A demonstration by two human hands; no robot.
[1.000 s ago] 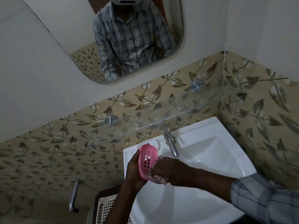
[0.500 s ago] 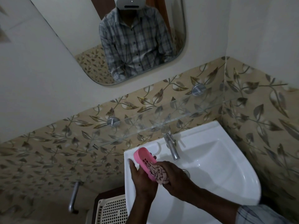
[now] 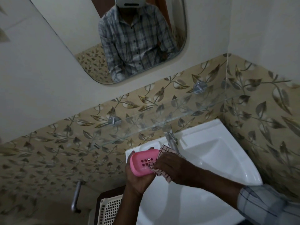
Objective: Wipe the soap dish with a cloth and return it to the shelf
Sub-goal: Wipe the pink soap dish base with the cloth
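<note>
Over the left corner of the white sink (image 3: 227, 161), the left hand (image 3: 136, 179) cups the pink soap dish (image 3: 141, 163), fingers curled round its back and hollow side up. The right hand (image 3: 175, 166) bunches a checked cloth (image 3: 163, 151) in curled fingers against the dish's right end, below the glass shelf (image 3: 162, 123).

The left hand (image 3: 136, 180) turned the pink soap dish (image 3: 142, 163) from edge-on to lying flatter, slotted hollow facing up, while the right hand (image 3: 176, 168) slid the checked cloth (image 3: 163, 173) to its right end.
</note>
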